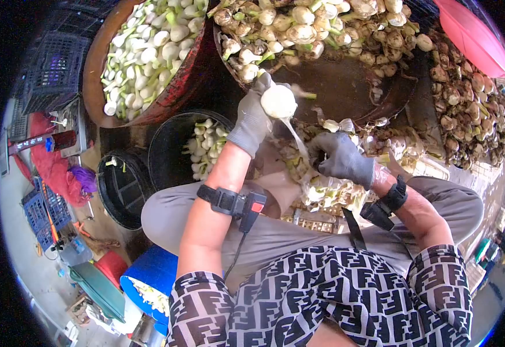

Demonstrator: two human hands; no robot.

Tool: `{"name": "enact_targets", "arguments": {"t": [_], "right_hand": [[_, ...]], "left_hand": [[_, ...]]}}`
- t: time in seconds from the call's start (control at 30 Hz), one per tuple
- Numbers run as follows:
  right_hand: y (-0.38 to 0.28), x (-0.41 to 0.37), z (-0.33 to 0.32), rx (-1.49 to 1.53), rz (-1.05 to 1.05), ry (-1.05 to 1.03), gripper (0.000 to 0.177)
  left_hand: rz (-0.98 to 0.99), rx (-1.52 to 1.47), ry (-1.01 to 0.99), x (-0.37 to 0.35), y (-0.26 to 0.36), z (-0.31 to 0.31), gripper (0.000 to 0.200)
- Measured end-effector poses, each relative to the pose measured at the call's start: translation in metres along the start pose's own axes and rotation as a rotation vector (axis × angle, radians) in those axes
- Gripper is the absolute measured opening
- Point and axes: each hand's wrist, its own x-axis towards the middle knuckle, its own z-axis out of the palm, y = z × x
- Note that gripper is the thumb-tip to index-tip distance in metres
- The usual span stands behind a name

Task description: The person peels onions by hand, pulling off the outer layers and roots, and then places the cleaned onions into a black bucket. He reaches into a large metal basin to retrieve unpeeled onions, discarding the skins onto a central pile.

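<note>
My left hand (251, 118), in a grey glove, is closed around a white garlic bulb (278, 102) whose round end faces me. A pale strip of skin (296, 137) hangs from the bulb toward my right hand (345, 159). That hand, also gloved in grey, has its fingers curled; what they grip is hidden. Beneath both hands lies a heap of loose garlic peelings (336, 194). Close beyond my hands, a wide round tub (322, 87) holds unpeeled garlic bulbs (301, 26) with dirty skins.
A large reddish tub (94, 78) of clean white bulbs stands upper left. Nearer are a black bucket (159, 144) with bulbs and another black container (111, 194). More unpeeled garlic (466, 110) is piled at right, beside a pink basin (478, 37). A blue bucket (160, 263) sits lower left.
</note>
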Motion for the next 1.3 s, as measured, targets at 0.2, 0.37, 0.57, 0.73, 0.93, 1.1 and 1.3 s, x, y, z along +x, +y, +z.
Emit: {"name": "enact_targets", "arguments": {"t": [0.2, 0.37, 0.57, 0.73, 0.93, 1.1, 1.3], "right_hand": [[-0.007, -0.015, -0.008, -0.156, 0.007, -0.356, 0.011], [0.001, -0.018, -0.019, -0.386, 0.006, -0.682, 0.016], [0.006, -0.015, -0.022, -0.453, 0.197, -0.735, 0.027], [-0.006, 0.028, -0.032, -0.003, 0.307, 0.047, 0.039], [0.008, 0.055, -0.017, 0.002, 0.205, 0.0, 0.028], [0.015, 0.067, -0.026, -0.474, 0.152, -0.135, 0.018], [0.1, 0.114, -0.054, -0.473, 0.341, 0.018, 0.031]], "left_hand": [[0.262, 0.768, 0.112, -0.009, 0.001, 0.011, 0.034], [0.314, 0.939, 0.138, -0.006, -0.01, 0.008, 0.035], [0.195, 0.853, 0.219, -0.016, 0.017, 0.029, 0.034], [0.289, 0.855, 0.157, -0.018, 0.009, 0.033, 0.035], [0.285, 0.81, 0.152, -0.006, 0.005, 0.021, 0.035], [0.255, 0.544, 0.07, -0.014, 0.018, 0.023, 0.043], [0.361, -0.438, -0.29, -0.028, 0.118, 0.007, 0.065]]}}
